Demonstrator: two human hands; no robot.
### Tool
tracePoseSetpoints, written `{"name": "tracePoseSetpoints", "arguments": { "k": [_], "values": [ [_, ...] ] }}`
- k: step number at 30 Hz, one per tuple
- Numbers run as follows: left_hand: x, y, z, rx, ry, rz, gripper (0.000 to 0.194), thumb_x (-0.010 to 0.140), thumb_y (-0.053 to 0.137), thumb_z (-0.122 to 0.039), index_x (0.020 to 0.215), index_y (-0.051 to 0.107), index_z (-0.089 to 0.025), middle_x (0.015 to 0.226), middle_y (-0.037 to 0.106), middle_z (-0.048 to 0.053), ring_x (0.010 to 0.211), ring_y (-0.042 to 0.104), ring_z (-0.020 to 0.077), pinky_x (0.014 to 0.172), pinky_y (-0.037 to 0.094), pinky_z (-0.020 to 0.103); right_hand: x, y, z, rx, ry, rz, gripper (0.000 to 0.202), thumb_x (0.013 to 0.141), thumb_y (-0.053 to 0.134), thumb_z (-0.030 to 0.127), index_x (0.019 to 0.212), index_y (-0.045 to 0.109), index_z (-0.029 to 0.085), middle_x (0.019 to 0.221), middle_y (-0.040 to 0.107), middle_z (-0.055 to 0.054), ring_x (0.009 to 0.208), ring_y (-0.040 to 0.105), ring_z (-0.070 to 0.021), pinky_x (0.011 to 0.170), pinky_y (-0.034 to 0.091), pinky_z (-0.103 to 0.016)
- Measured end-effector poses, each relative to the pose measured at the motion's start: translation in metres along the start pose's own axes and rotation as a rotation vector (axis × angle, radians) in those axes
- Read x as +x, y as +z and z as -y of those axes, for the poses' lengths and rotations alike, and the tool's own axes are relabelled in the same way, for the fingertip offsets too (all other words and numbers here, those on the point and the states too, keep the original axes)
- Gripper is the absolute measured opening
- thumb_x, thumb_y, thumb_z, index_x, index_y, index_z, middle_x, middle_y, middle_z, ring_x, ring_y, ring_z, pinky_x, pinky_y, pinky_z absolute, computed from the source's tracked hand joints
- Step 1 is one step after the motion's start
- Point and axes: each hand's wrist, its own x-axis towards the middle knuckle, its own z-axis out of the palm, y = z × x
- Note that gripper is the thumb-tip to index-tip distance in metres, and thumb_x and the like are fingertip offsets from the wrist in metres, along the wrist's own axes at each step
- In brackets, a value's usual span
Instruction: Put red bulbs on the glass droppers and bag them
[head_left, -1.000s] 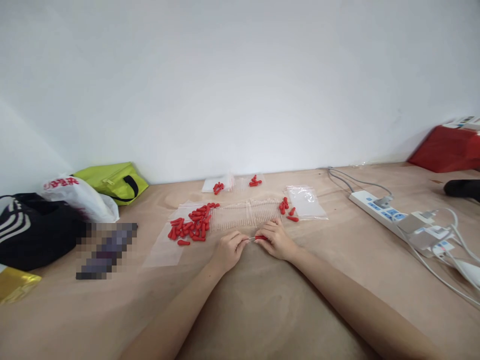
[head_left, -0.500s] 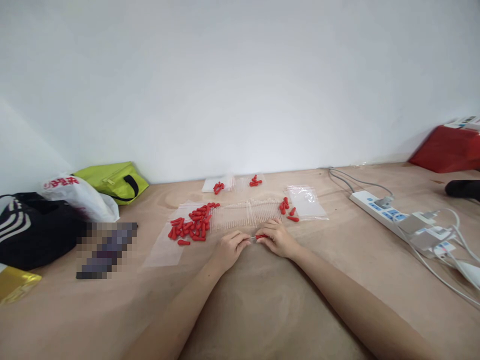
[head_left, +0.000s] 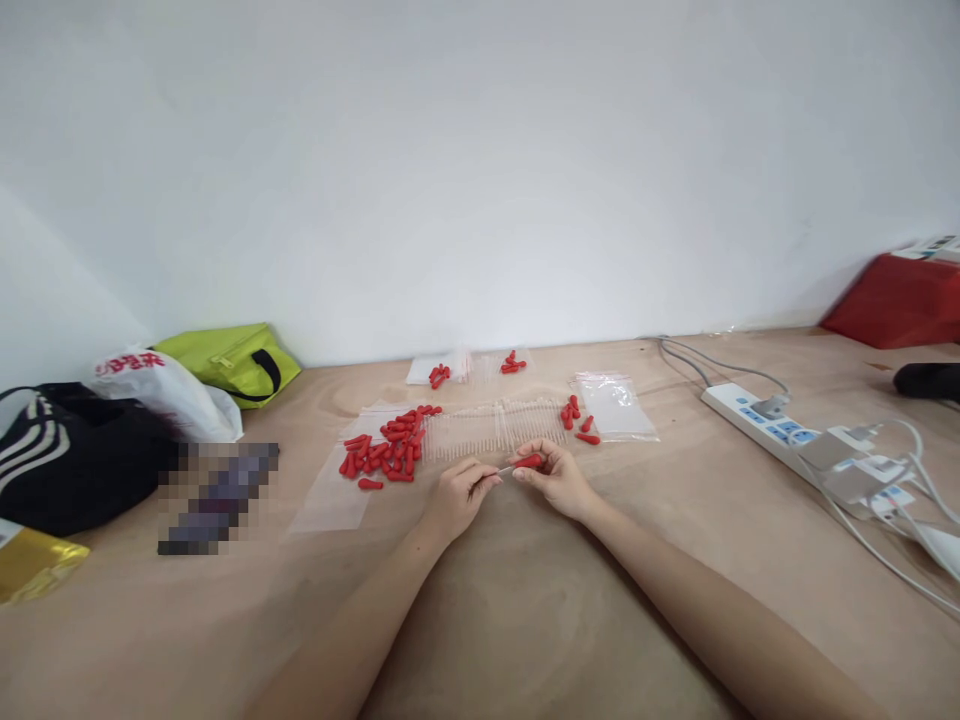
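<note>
Between finger and thumb, my left hand (head_left: 460, 494) pinches a thin clear dropper tube (head_left: 505, 470). My right hand (head_left: 556, 478) curls around a red rubber bulb (head_left: 528, 461), whose narrow end meets the tube. How far the tube sits inside the bulb I cannot tell. Just beyond my hands lie rows of clear dropper tubes (head_left: 465, 432). A heap of red rubber bulbs (head_left: 382, 450) rests to the left on a clear plastic sheet or bag (head_left: 327, 508). Several more loose bulbs (head_left: 588, 438) lie to the right of the rows.
A clear zip bag (head_left: 621, 408) lies right of the bulbs. Farther back are small bags with bulbs (head_left: 513, 363). A power strip (head_left: 757, 420) with cables is at right. A green pouch (head_left: 232, 362), white plastic bag (head_left: 169, 392) and black bag (head_left: 82, 460) stand at left.
My right hand's fingers have loosened and lifted a little, so more of the red bulb shows. My left hand stays nearly in place on the tube.
</note>
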Motion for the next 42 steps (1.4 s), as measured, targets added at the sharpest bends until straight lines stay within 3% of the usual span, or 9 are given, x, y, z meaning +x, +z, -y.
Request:
{"name": "tracePoseSetpoints", "arguments": {
  "k": [5, 9, 13, 17, 23, 27, 32, 38, 42],
  "values": [
    [0.0, -0.002, -0.001, 0.112, 0.01, 0.003, 0.028, 0.082, 0.051, -0.04, 0.098, 0.061, -0.02, 0.087, 0.065, 0.006, 0.083, 0.059, 0.019, 0.075, 0.047, 0.033, 0.011, -0.003, 0.003, -0.078, -0.06, -0.145, 0.04, 0.071, 0.059, 0.044, 0.102, 0.047, 0.022, 0.076, 0.06, -0.001, 0.069, 0.056, -0.0143, 0.068, 0.045, -0.03],
    [-0.001, 0.0, 0.003, 0.288, -0.038, 0.016, 0.032, 0.077, 0.056, -0.036, 0.105, 0.059, -0.02, 0.108, 0.058, 0.01, 0.104, 0.051, 0.0252, 0.088, 0.04, 0.043, 0.03, -0.047, 0.021, -0.565, -0.104, -0.359, 0.052, 0.083, 0.039, 0.04, 0.13, 0.031, 0.02, 0.09, 0.059, -0.006, 0.079, 0.054, -0.0176, 0.072, 0.042, -0.032],
    [-0.003, 0.004, 0.007, 0.365, -0.115, 0.076, 0.031, 0.077, 0.056, -0.033, 0.104, 0.06, -0.02, 0.116, 0.054, 0.01, 0.113, 0.043, 0.0269, 0.094, 0.037, 0.045, 0.038, -0.097, 0.038, -1.213, 0.094, -0.409, 0.054, 0.084, 0.035, 0.028, 0.135, 0.026, 0.012, 0.093, 0.061, -0.014, 0.091, 0.052, -0.0267, 0.076, 0.036, -0.039],
    [-0.004, 0.006, 0.008, 0.354, -0.151, 0.111, 0.031, 0.078, 0.055, -0.033, 0.106, 0.06, -0.021, 0.118, 0.053, 0.009, 0.116, 0.041, 0.0254, 0.096, 0.035, 0.044, 0.034, -0.118, 0.032, -1.396, 0.211, -0.427, 0.053, 0.084, 0.037, 0.03, 0.134, 0.026, 0.016, 0.093, 0.063, -0.012, 0.095, 0.052, -0.0266, 0.077, 0.033, -0.039],
    [-0.005, 0.005, 0.008, 0.322, -0.151, 0.101, 0.031, 0.078, 0.055, -0.033, 0.106, 0.059, -0.02, 0.116, 0.053, 0.01, 0.116, 0.041, 0.0264, 0.095, 0.035, 0.046, 0.036, -0.117, 0.004, -1.171, 0.091, -0.527, 0.052, 0.083, 0.039, 0.04, 0.126, 0.035, 0.011, 0.081, 0.064, -0.008, 0.077, 0.057, -0.0216, 0.067, 0.035, -0.03],
    [-0.005, 0.005, 0.008, 0.318, -0.142, 0.087, 0.031, 0.077, 0.056, -0.033, 0.106, 0.059, -0.021, 0.116, 0.054, 0.009, 0.114, 0.042, 0.0263, 0.094, 0.035, 0.046, 0.032, -0.111, 0.005, -1.214, -0.064, -0.568, 0.042, 0.08, 0.041, 0.046, 0.107, 0.051, 0.015, 0.085, 0.062, -0.009, 0.081, 0.054, -0.0223, 0.071, 0.031, -0.033],
    [-0.002, 0.005, 0.007, 0.363, -0.158, 0.021, 0.027, 0.077, 0.057, -0.032, 0.1, 0.061, -0.02, 0.109, 0.057, 0.009, 0.109, 0.045, 0.0261, 0.092, 0.036, 0.044, 0.015, -0.105, 0.019, -1.383, -0.18, -0.375, 0.032, 0.071, 0.053, 0.053, 0.072, 0.061, 0.022, 0.082, 0.059, -0.005, 0.084, 0.049, -0.0225, 0.073, 0.025, -0.034],
    [0.016, 0.01, 0.009, 0.405, -0.274, -0.04, 0.02, 0.075, 0.059, -0.033, 0.091, 0.062, -0.022, 0.103, 0.057, 0.007, 0.099, 0.05, 0.0244, 0.088, 0.036, 0.041, 0.01, -0.107, 0.022, -1.489, -0.157, -0.253, 0.022, 0.073, 0.056, 0.044, 0.069, 0.062, 0.023, 0.08, 0.06, -0.004, 0.082, 0.047, -0.0212, 0.068, 0.023, -0.032],
    [0.039, 0.019, 0.009, 0.433, -0.379, -0.044, 0.014, 0.074, 0.06, -0.03, 0.082, 0.062, -0.02, 0.099, 0.058, 0.008, 0.097, 0.05, 0.0249, 0.087, 0.035, 0.042, 0.01, -0.087, 0.025, -1.448, -0.267, -0.184, 0.021, 0.079, 0.051, 0.038, 0.073, 0.061, 0.021, 0.082, 0.061, -0.006, 0.082, 0.047, -0.0209, 0.068, 0.023, -0.032]
  ]
}}
